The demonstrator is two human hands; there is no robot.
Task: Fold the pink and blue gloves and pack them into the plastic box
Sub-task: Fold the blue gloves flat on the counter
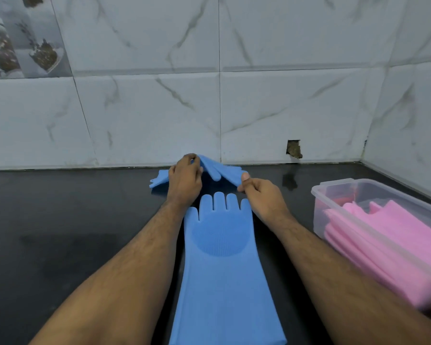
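Your two forearms come into view bare from the bottom edge up to the wrists, with no sleeve, cuff or watch on either. Both carry dark hair along their upper sides, thinning toward the wrists. Your left hand [184,179] wears no ring or glove on the parts that show. Your right hand [261,195] is likewise bare, and its thumbnail is short and plain. No bands or markings show on either wrist. Above the elbows you are out of frame.
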